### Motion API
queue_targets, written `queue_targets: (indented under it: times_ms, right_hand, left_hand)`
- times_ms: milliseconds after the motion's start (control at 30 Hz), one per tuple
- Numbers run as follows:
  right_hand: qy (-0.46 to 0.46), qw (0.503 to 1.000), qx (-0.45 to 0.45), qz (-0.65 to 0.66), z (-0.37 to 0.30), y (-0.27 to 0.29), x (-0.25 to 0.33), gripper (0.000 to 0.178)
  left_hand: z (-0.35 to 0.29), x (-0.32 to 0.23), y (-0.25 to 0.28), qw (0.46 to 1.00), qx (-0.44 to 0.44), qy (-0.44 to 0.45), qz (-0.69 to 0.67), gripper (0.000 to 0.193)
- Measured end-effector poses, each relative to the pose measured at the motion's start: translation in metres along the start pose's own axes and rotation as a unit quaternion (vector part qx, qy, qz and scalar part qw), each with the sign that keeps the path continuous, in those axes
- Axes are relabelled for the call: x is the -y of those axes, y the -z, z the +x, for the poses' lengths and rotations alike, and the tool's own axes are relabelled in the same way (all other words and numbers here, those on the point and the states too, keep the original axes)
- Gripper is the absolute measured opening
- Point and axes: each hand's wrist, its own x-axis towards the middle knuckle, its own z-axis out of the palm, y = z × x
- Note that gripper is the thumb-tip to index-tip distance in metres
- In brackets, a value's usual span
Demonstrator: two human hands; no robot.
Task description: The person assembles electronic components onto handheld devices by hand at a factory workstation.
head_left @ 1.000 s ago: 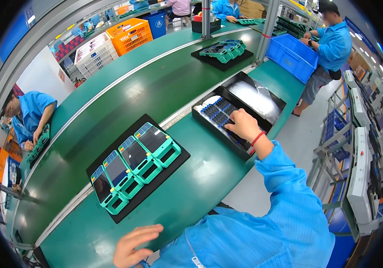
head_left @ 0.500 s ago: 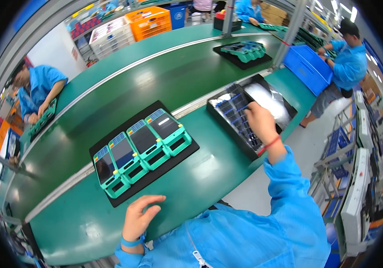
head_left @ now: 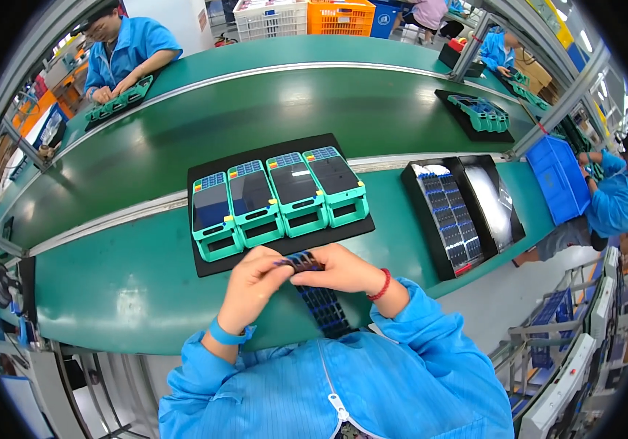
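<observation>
Close to my body, my left hand (head_left: 252, 287) and my right hand (head_left: 349, 272) are closed on a flexible dark strip (head_left: 322, 307) with rows of small black and blue pieces. Its upper end bends over between my fingertips, and the rest hangs down toward my jacket. Just beyond my hands, several green handheld terminals (head_left: 295, 196) with dark screens and blue keypads lie side by side on a black mat (head_left: 292, 245). To the right, a black box (head_left: 431, 252) holds similar strips (head_left: 448, 212) in its left compartment and a shiny clear film (head_left: 488, 205) in its right.
A green workbench (head_left: 123, 289) carries the mat and box, with a green conveyor belt (head_left: 204, 117) behind. Another set of green frames (head_left: 480, 115) sits far right. A blue bin (head_left: 557, 175) stands near a person (head_left: 616, 190); another person (head_left: 129, 55) works at far left.
My right hand has come away from the black box and is in front of my body, holding a strip. My left hand, empty before, grips it too. The view has turned.
</observation>
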Motion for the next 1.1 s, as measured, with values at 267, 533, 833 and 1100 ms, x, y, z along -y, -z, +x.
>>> queue_targets:
  times_ms: [267,533,833,1100]
  right_hand:
    - [-0.006,0.997,0.075,-0.007,0.007,0.002,0.010,0.029]
    - [0.176,0.921,0.022,-0.346,-0.002,-0.006,0.037,0.014]
    - [0.137,0.963,-0.018,-0.230,0.002,0.013,0.035,0.020]
    - [0.012,0.995,-0.047,-0.088,0.000,0.010,0.041,0.030]
  left_hand:
    - [-0.003,0.002,0.018,0.986,0.077,0.050,-0.138,0.008]
    - [0.002,-0.002,0.024,0.955,0.117,0.187,-0.198,0.011]
    - [0.004,-0.009,0.003,0.998,0.054,-0.004,-0.024,0.017]
    - [0.000,0.007,-0.013,0.990,-0.079,-0.078,-0.084,0.012]
